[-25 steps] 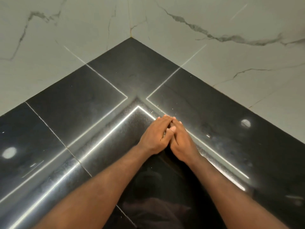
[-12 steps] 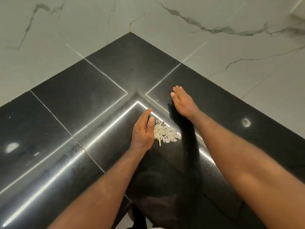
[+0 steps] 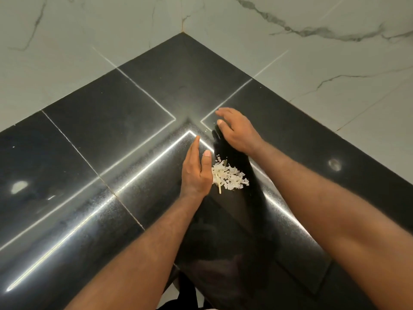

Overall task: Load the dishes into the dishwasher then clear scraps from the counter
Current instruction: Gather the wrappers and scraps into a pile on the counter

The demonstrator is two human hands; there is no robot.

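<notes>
1: One heap of pale scraps (image 3: 230, 177) only, on the black stone counter (image 3: 111, 142)?
2: Yes. Gathered into a pile, not yet lifted off.
1: Hands?
2: Straight-fingered left hand (image 3: 196, 173), set on edge against the heap's left side, grasping nothing. Beyond the heap, right hand (image 3: 239, 135) with fingers relaxed, likewise empty.
1: Dishes, dishwasher?
2: Out of view, so no way to confirm the loading.
1: Left to do?
2: Probably scooping the heap off the counter, then chasing a few tiny specks beyond the heap.
</notes>
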